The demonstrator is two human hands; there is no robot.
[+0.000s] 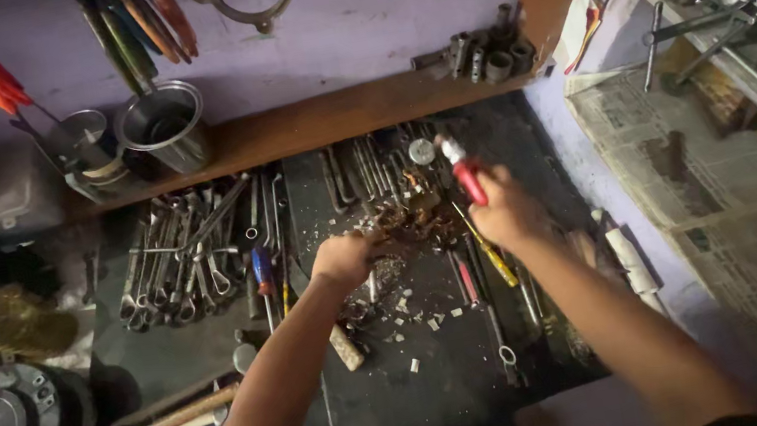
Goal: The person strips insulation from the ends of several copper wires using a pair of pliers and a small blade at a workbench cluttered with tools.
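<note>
Head view shows our right hand [505, 213] clamped on a red-handled screwdriver [466, 174], tip up, above the dark bench [445, 375]. Our left hand [342, 257] is closed on a rusty brown metal part [401, 230] mid-bench. Two steel cups [162, 126] on the wooden shelf [333, 114] hold tool handles. Newspaper sheets [729, 188] cover the right side; bare bench lies nearest us.
</note>
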